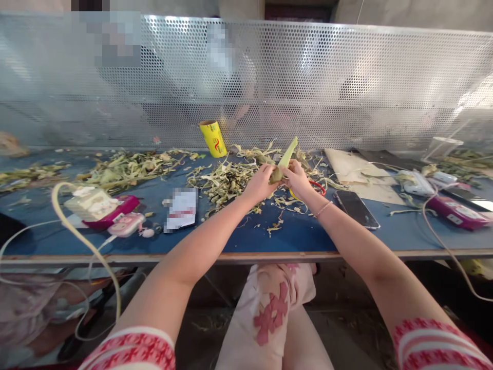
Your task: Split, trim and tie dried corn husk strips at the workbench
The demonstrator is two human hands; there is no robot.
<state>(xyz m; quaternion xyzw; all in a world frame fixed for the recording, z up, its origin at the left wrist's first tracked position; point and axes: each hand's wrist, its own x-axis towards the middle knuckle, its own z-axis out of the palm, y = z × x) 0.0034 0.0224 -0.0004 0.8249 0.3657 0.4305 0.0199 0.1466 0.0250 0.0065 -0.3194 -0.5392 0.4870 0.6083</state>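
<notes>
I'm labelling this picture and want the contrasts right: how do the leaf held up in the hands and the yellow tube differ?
The leaf is pale green and plain; the tube is bright yellow with printing.
The leaf narrows to a tip; the tube is round, with an open top.
The leaf is held by the left hand and right hand; the tube stands unheld on the table.
Both point upward.

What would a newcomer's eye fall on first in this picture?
Probably the bright yellow tube, before the perforated metal screen. Then, near the centre, the left hand and right hand, holding a pale green leafy piece among plant scraps on the blue table.
</notes>
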